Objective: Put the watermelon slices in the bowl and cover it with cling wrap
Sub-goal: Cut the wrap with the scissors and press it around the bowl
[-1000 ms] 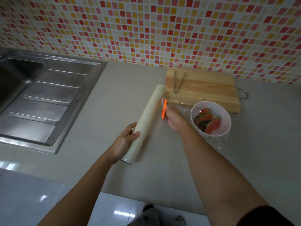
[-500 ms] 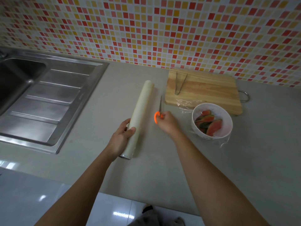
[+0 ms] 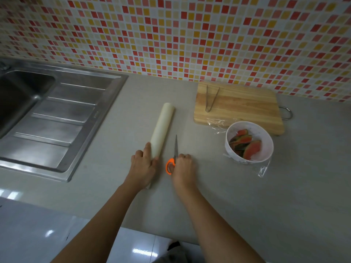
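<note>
**Both hands lowered to the counter, roll and scissors held**

The left hand (image 3: 142, 166) was laid over the near end of the cling wrap roll (image 3: 162, 130), palm down, with the fingers loosely curled across the top of the roll and the thumb side pressed against it. The roll was seen lying flat on the grey counter (image 3: 247, 196), its far end pointed toward the tiled wall (image 3: 190, 35).

The right hand (image 3: 183, 168) was closed around the orange handles of the scissors (image 3: 173, 158), with the knuckles turned upward and the fingers bunched together. The blades were shut and rested on the counter, pointed away from the person, just beside the roll and roughly parallel to it.

The white bowl (image 3: 249, 142) was placed to the right, well apart from both hands, touching the near edge of the wooden cutting board (image 3: 239, 107). The watermelon slices (image 3: 247, 144) were piled inside it. A sheet of cling film (image 3: 264, 170) was draped over the bowl, with crumpled loose edges spread on the counter at its far left and near right. Metal tongs (image 3: 210, 98) were left on the board. A steel sink (image 3: 47, 118) was set into the counter at the left.
</note>
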Action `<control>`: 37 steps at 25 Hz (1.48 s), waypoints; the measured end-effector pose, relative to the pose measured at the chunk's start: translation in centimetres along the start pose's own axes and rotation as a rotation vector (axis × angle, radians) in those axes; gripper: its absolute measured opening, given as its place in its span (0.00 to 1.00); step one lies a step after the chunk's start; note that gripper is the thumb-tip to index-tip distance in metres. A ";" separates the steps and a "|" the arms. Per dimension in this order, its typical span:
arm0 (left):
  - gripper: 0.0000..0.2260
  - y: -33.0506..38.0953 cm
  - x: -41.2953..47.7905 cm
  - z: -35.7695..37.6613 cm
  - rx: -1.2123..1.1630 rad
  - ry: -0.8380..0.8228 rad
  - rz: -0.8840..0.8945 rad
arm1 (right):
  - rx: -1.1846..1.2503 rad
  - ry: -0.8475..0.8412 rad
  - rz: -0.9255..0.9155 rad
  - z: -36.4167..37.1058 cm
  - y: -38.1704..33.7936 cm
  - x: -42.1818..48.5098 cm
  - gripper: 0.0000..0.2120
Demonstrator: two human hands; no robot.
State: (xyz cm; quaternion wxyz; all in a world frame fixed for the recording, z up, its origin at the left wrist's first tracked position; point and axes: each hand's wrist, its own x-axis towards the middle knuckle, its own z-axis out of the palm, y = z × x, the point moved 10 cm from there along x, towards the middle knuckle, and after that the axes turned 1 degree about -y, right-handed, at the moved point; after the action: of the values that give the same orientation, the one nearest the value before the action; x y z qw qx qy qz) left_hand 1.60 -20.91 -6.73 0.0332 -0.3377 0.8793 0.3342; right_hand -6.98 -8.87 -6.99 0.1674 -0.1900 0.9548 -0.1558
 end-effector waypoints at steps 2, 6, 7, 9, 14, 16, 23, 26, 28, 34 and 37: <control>0.27 0.3 -0.1 -0.3 0.020 0.028 0.030 | 0.009 0.015 0.007 0.0 0.0 0.0 0.11; 0.29 0.3 -0.3 -0.3 0.113 0.040 0.046 | 0.089 0.073 0.002 -1.2 -0.1 -0.3 0.14; 0.30 0.1 -0.3 -0.3 0.119 0.031 0.029 | 0.107 0.096 -0.014 -1.8 -0.2 -0.3 0.15; 0.33 0.2 -0.4 -0.9 0.194 0.050 0.002 | 0.143 0.139 -0.046 -3.4 -0.3 -0.1 0.16; 0.38 8.6 -0.8 -1.8 0.339 0.192 0.306 | 0.346 0.441 -0.126 -11.2 2.2 -0.3 0.15; 0.33 12.5 -0.4 -0.1 0.244 0.162 0.387 | 0.423 0.621 -0.142 -15.2 4.9 -0.8 0.12; 0.25 16.6 3.5 8.9 -0.370 -0.030 -0.021 | 0.496 0.613 0.259 -19.9 23.5 3.5 0.16; 0.31 16.4 3.2 13.5 -0.849 -0.228 -0.349 | 0.651 0.164 0.240 -15.7 25.4 6.8 0.19; 0.31 17.4 3.5 13.9 -0.920 -0.220 -0.329 | 0.758 0.065 0.195 -14.8 25.2 7.3 0.22; 0.36 16.1 4.5 13.5 -0.685 -0.239 -0.251 | 0.777 -0.245 0.292 -9.5 27.2 5.0 0.52; 0.34 16.3 5.4 12.3 -0.632 -0.226 -0.204 | 0.718 -0.328 0.365 -9.0 27.8 5.7 0.52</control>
State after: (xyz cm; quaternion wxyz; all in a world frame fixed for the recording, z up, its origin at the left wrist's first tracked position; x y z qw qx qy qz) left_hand -14.68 -7.57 -8.61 0.0572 -0.3782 0.6849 0.6202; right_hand -24.02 15.28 -10.42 0.3970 0.0302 0.8187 -0.4137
